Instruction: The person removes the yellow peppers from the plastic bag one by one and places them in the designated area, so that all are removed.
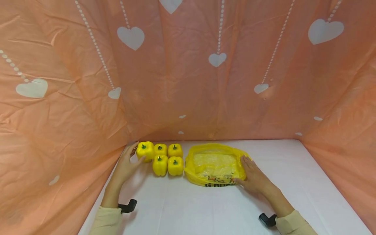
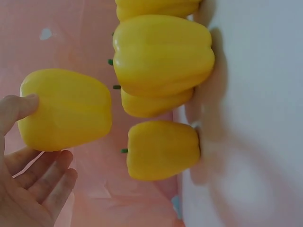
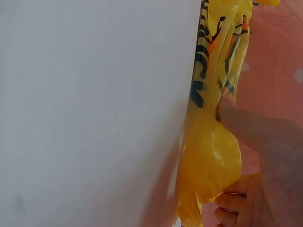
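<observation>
In the head view my left hand (image 1: 128, 164) holds a yellow bell pepper (image 1: 145, 150) with a green stem. The left wrist view shows this pepper (image 2: 66, 111) raised off the table, the thumb on one side and fingertips under it. Several more yellow peppers (image 1: 175, 165) stand upright in a close group just to the right. Beside them lies a yellow plastic bag (image 1: 194, 179) with dark lettering, its mouth spread wide. My right hand (image 1: 255, 176) rests at the bag's right end, fingers extended along the rim and thumb against the front wall (image 3: 208, 146).
A white table (image 1: 199, 212) carries everything. Peach-coloured curtains (image 1: 188, 98) with white hearts hang behind it and at both sides. Each wrist wears a black camera mount (image 1: 128, 206).
</observation>
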### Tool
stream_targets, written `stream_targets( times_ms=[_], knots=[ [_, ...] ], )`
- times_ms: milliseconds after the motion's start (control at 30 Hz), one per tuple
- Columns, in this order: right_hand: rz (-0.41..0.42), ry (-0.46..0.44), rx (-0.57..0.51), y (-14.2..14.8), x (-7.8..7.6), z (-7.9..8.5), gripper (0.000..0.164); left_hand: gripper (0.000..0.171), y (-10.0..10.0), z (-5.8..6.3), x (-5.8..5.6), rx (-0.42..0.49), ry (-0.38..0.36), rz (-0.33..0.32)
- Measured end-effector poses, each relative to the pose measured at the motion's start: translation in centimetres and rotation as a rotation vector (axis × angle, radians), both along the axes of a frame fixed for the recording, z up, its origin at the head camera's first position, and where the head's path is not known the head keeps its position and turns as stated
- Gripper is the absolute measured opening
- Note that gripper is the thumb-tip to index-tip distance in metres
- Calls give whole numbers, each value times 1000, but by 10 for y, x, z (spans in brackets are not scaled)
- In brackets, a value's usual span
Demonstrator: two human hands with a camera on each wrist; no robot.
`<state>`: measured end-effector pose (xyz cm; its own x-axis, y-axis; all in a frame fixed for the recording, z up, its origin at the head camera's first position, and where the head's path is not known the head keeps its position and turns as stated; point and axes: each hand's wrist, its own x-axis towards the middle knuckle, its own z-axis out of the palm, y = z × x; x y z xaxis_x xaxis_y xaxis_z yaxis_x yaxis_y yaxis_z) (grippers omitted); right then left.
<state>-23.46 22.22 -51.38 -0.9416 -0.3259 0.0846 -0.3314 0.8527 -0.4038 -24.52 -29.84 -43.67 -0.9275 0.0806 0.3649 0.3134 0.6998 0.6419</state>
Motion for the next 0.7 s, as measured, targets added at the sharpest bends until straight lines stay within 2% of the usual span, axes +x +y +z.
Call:
stream_targets(
  times_ms=[200,433,700],
  knots=[
    [0,5,0,-1,2,2,103,70,-7,-7,3,-31,-19,4],
    [4,8,5,-1,2,2,103,69,-13,-17,7,-23,-35,-6],
    [14,11,1,-1,1,2,104,71,-18,-25,7,-18,-116,2]
  ],
)
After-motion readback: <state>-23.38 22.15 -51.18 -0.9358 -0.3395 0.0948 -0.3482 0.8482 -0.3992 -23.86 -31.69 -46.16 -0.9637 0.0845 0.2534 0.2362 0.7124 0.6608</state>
